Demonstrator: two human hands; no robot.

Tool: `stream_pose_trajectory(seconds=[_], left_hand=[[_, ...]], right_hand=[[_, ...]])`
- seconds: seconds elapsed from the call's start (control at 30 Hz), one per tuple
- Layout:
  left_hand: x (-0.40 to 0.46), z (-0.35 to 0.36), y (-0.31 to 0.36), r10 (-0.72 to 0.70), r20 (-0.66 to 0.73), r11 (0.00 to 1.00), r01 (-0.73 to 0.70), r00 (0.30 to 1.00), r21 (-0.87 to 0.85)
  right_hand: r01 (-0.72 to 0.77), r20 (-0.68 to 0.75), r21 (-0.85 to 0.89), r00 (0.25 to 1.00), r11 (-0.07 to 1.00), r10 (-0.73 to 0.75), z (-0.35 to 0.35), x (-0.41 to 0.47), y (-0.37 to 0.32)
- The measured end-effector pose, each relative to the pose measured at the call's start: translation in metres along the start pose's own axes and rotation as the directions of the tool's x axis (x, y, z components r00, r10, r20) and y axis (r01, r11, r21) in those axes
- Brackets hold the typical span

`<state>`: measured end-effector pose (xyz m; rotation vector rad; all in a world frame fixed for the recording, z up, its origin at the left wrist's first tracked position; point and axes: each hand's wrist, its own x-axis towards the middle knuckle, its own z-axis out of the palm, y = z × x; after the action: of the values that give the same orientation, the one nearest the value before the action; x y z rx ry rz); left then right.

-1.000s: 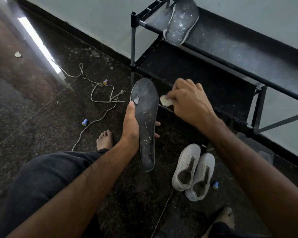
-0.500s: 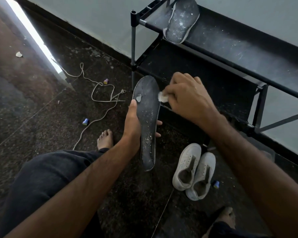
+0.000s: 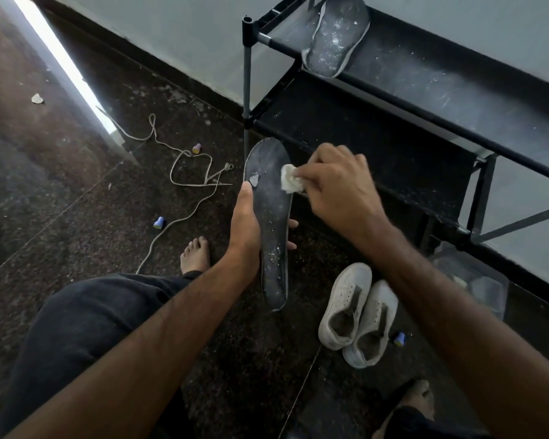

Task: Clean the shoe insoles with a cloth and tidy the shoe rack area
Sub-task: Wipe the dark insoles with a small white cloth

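A dark insole (image 3: pixel 271 223) is held upright above the floor (image 3: pixel 76 201) by the left hand (image 3: pixel 246 229). The thumb lies along the left edge of the insole and the fingers are curled round behind it, with fingertips showing at the right edge. A pale chipped patch is seen near the toe end, and white specks are scattered over the lower half.

A small white cloth (image 3: pixel 290 182) is pinched in the curled fingers of the right hand (image 3: pixel 339 188) and is pressed against the upper right part of the insole, near the toe end.

A second dark insole (image 3: pixel 335 36), dusted with white specks, lies on the top shelf of a black shoe rack (image 3: pixel 425 90), with one end hanging over the front rail. The rack shelves are marked with dust.

A pair of white shoes (image 3: pixel 358 315) stands side by side on the floor to the right of the held insole. White laces (image 3: pixel 191 182) lie loose on the floor to the left. Three small caps are seen on the floor: one purple and yellow (image 3: pixel 197 148), one blue (image 3: pixel 159 222) near the laces, one blue (image 3: pixel 399 338) just beside the shoes.

No brand, label or writing can be read on any item.
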<state>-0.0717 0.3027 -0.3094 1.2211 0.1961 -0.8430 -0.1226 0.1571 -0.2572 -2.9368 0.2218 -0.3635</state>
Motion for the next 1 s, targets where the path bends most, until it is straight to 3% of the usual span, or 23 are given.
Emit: stream_pose_trajectory(seconds=[0.07,0.17,0.23,0.3,0.37,0.43,0.5,0.57,0.63,0.67,0.73,0.77,0.8,0.87,0.93,1.0], left_hand=[[-0.002,0.0,0.0,-0.002,-0.002,1.0,0.002,1.0,-0.011],[-0.004,-0.001,0.0,-0.067,-0.007,0.997,0.067,0.998,-0.048],[-0.002,-0.002,-0.002,-0.046,-0.023,0.999,0.046,0.999,-0.001],[0.0,-0.002,-0.003,-0.008,-0.027,1.0,0.009,1.0,0.021],[0.003,-0.002,-0.004,0.005,-0.018,1.0,-0.004,1.0,0.02],[0.003,-0.001,-0.004,0.006,-0.015,1.0,-0.006,1.0,0.0],[0.0,0.0,-0.003,-0.006,-0.008,0.999,0.006,1.0,-0.033],[-0.005,0.0,0.0,-0.064,0.025,0.987,0.067,0.998,-0.146],[-0.006,-0.001,0.0,-0.099,0.043,0.976,0.106,0.994,-0.193],[-0.006,-0.002,-0.001,-0.096,0.023,0.983,0.099,0.995,-0.154],[-0.003,-0.002,-0.002,-0.079,0.004,0.991,0.079,0.997,-0.111],[-0.002,-0.001,-0.002,-0.081,0.009,0.989,0.082,0.997,-0.12],[0.0,-0.001,-0.001,-0.083,0.009,0.987,0.084,0.996,-0.137],[0.001,-0.001,-0.001,-0.081,0.034,0.977,0.086,0.996,-0.195],[0.001,0.0,-0.002,-0.057,0.052,0.97,0.067,0.997,-0.233],[-0.001,0.002,-0.004,-0.018,0.073,0.961,0.037,0.997,-0.273]], right_hand=[[0.045,0.061,0.099,0.997,0.994,-0.051,0.01,-0.006,-0.018],[0.285,0.225,-0.136,0.942,0.949,-0.251,0.019,-0.014,-0.022],[0.268,0.297,-0.351,0.941,0.897,-0.165,0.013,-0.01,-0.009],[0.122,0.234,-0.432,0.972,0.893,-0.019,0.005,-0.007,0.007],[-0.022,0.083,-0.329,0.995,0.944,0.052,0.0,-0.006,0.016],[-0.055,-0.019,-0.132,0.998,0.99,0.053,0.003,-0.006,0.009],[-0.046,0.015,0.08,0.999,0.996,0.045,0.01,-0.009,-0.01],[0.088,0.14,0.109,0.985,0.99,-0.103,0.018,-0.017,-0.026],[0.24,0.249,-0.077,0.944,0.968,-0.214,0.021,-0.022,-0.025],[0.252,0.295,-0.216,0.938,0.943,-0.183,0.018,-0.019,-0.019],[0.119,0.251,-0.444,0.968,0.888,-0.004,0.008,-0.013,-0.004],[0.02,0.174,-0.467,0.982,0.884,0.069,0.003,-0.01,0.003],[-0.067,0.094,-0.43,0.989,0.9,0.118,0.0,-0.009,0.008],[-0.197,-0.007,-0.181,0.98,0.964,0.199,-0.001,-0.006,0.009],[-0.249,-0.036,0.092,0.967,0.964,0.254,0.006,-0.004,-0.001],[-0.244,-0.045,0.214,0.965,0.946,0.259,0.016,-0.003,-0.015]])
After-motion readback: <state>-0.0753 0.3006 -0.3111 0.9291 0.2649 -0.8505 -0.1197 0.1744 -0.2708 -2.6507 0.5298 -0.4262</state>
